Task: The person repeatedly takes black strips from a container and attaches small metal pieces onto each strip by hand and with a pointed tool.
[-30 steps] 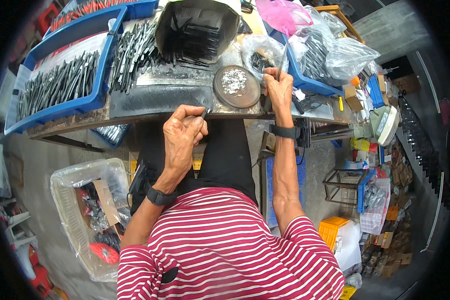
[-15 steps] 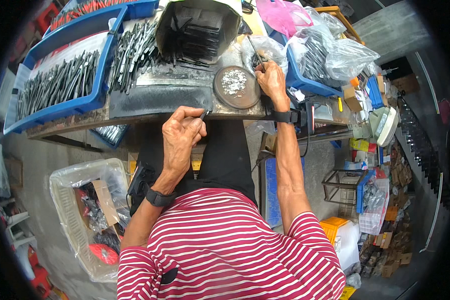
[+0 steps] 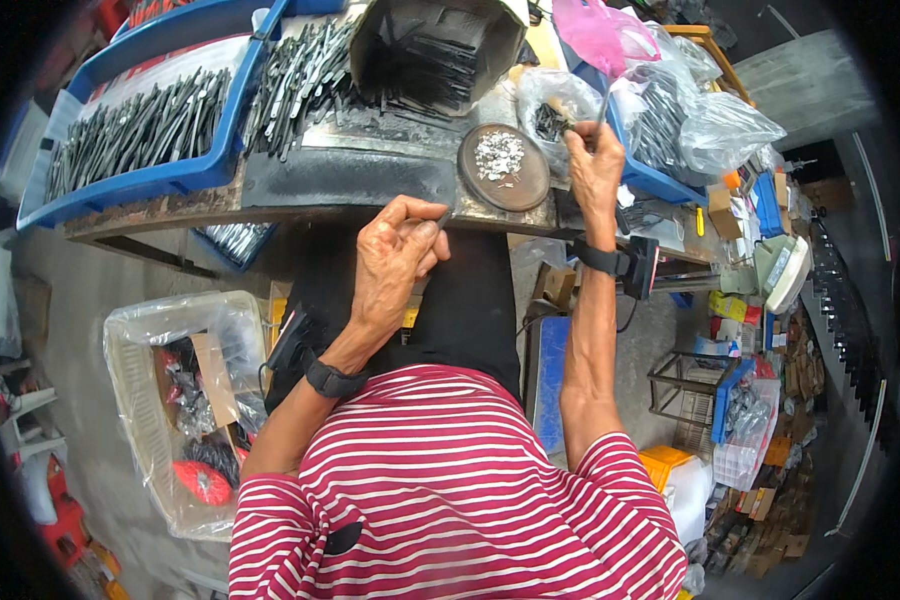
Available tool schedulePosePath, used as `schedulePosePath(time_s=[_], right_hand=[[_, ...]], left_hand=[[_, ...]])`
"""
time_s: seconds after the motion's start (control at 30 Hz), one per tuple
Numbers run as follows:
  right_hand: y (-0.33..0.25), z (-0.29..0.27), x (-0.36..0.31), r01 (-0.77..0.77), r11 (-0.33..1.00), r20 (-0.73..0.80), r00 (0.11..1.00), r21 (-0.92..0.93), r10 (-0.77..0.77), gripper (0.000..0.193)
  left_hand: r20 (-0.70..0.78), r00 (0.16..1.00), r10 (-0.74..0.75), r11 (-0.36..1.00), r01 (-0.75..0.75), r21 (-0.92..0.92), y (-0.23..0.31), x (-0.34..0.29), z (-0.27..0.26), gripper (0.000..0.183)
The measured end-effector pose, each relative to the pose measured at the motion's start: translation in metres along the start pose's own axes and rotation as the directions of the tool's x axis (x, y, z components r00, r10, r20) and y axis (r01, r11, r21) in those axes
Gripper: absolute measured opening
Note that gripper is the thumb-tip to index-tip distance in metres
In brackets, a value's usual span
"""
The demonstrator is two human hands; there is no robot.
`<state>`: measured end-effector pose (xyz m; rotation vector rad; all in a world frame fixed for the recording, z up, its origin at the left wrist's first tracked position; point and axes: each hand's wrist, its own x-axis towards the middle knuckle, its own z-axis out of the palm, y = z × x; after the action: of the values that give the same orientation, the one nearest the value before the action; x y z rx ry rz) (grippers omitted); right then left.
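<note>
My left hand (image 3: 400,250) is closed in front of the bench edge, thumb and forefinger pinching a small dark piece (image 3: 448,213) that is mostly covered. Beyond the dish, on its right, my right hand (image 3: 596,172) grips a slim grey metal tool (image 3: 606,98) that points up and away. Its fingers are beside an open clear plastic bag (image 3: 570,95) holding small dark parts (image 3: 549,122). Between the hands lies a round brown dish (image 3: 518,196) with a heap of small white bits (image 3: 498,156). A dark flat strip (image 3: 350,183) runs along the bench edge near my left hand.
A blue tray (image 3: 225,120) of dark slim parts stands at the left, with more parts (image 3: 295,85) heaped beside it. An open container (image 3: 370,55) of dark parts lies at the back. Filled plastic bags (image 3: 710,115) crowd the right. A lined crate (image 3: 125,400) sits on the floor.
The whole view has shifted, so the bench appears further right and up. The tool in my right hand has swung from leaning left over the bag to nearly upright. My left hand keeps its pinch.
</note>
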<state>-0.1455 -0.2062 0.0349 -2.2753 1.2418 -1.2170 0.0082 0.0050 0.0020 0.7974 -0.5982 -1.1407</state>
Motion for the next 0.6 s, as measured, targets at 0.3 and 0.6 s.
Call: schedulePosePath(time_s=[0.3, 0.6], right_hand=[[-0.093, -0.010, -0.060, -0.384, 0.621, 0.289, 0.923, 0.683, 0.252, 0.009], [-0.111, 0.016, -0.083, -0.470, 0.439, 0.381, 0.881, 0.765, 0.280, 0.010]], left_hand=[[-0.051, 0.999, 0.006, 1.000, -0.006, -0.002, -0.002, -0.001, 0.006, 0.017], [-0.054, 0.999, -0.005, 0.997, 0.009, 0.080, -0.002, -0.005, 0.003, 0.015]])
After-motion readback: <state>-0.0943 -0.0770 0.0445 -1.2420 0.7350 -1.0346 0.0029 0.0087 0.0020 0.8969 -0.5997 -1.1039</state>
